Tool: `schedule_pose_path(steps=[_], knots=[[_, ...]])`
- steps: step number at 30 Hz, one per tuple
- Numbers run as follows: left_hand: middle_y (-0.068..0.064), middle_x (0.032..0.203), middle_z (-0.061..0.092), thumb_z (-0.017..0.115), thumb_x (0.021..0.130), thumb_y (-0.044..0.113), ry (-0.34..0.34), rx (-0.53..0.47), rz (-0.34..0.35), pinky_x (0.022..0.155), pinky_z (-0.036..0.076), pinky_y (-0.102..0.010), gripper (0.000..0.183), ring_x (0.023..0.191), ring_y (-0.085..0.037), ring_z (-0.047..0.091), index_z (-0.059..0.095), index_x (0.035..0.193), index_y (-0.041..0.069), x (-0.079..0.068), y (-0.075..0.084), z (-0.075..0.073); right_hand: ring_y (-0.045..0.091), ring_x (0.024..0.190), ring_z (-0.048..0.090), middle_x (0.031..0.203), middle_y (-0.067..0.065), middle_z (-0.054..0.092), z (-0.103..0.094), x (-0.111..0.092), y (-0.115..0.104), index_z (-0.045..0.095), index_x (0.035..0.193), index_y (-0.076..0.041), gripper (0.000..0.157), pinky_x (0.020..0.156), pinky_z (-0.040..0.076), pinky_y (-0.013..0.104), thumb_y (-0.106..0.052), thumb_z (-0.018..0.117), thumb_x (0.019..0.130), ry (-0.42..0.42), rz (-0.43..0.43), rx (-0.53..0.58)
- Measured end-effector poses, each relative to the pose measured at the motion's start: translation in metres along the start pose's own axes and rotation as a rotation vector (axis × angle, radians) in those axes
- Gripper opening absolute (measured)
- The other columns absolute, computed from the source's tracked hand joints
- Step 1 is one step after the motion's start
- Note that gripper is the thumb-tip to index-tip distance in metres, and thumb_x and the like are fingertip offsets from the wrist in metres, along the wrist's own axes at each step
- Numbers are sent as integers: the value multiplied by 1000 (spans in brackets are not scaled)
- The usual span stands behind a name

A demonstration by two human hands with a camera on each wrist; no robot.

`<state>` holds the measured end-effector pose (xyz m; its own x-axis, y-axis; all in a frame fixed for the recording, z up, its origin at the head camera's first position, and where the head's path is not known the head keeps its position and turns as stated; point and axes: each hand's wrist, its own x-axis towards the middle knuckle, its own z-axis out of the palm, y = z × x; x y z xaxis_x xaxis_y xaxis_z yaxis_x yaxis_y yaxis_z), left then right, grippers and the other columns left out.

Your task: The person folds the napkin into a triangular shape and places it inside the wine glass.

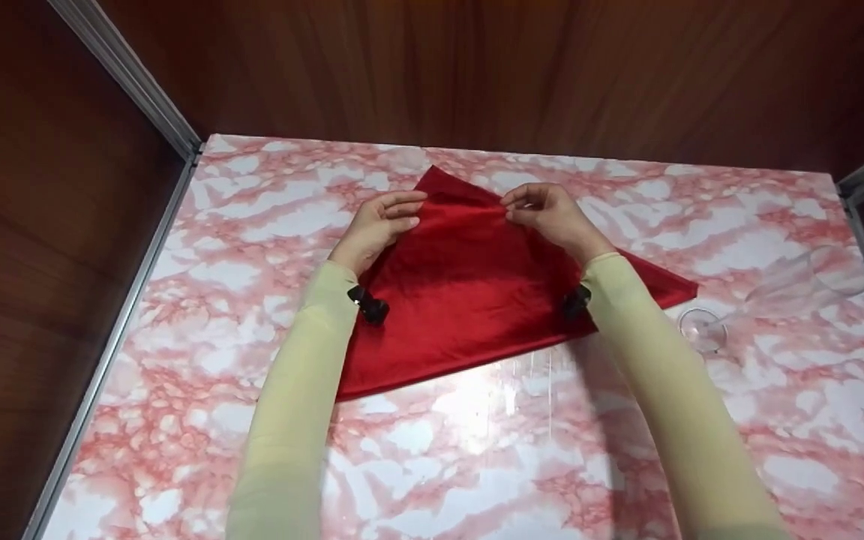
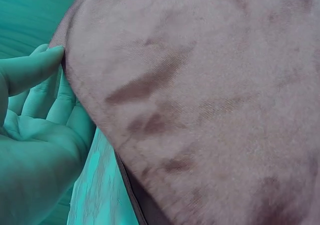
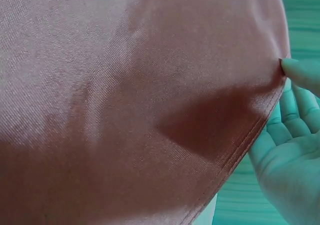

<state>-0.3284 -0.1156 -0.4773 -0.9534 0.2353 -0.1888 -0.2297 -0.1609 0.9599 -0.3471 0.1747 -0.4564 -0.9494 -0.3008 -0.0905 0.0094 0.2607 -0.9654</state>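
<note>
A shiny red cloth napkin (image 1: 469, 285) lies partly raised over the table, its upper part drawn up between both hands. My left hand (image 1: 379, 225) pinches its left edge between thumb and fingers; the left wrist view shows the thumb (image 2: 40, 67) pressed on that edge. On the other side my right hand (image 1: 552, 217) pinches the right edge near the top. In the right wrist view the right thumb (image 3: 300, 75) dents the cloth beside a stitched hem (image 3: 235, 157). One corner of the cloth points away at the back, and another sticks out to the right beyond the right wrist.
A clear stemmed glass (image 1: 792, 289) lies on its side at the right, its round foot (image 1: 703, 330) close to the cloth's right corner. The table (image 1: 432, 480) has a red and white marbled top. Brown wood panels (image 1: 514, 75) with metal edging stand behind and at both sides.
</note>
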Motion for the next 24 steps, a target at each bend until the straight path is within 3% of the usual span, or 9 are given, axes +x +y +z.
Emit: schedule_pose_path(steps=[11,17,24], knots=[[-11,121,63,60,87,-12,10,-56,18,78,49,-23,40,108,-20,58,62,124,3,17,-2,0,13,76,51,87,3,66,4,14,5,70,105,1,19,67,43,23,-8,69,88,43,58,-33],[-11,122,63,59,87,-13,39,-16,34,80,47,-21,40,114,-17,56,62,124,1,30,-2,-4,11,70,51,80,0,65,10,27,13,71,96,2,12,63,42,22,-5,70,86,121,24,-61],[-15,124,61,58,86,-16,60,49,42,85,47,-23,43,114,-19,56,60,126,-2,40,-12,-10,10,69,51,78,2,64,14,35,23,69,96,6,12,61,42,19,3,67,84,147,6,-75]])
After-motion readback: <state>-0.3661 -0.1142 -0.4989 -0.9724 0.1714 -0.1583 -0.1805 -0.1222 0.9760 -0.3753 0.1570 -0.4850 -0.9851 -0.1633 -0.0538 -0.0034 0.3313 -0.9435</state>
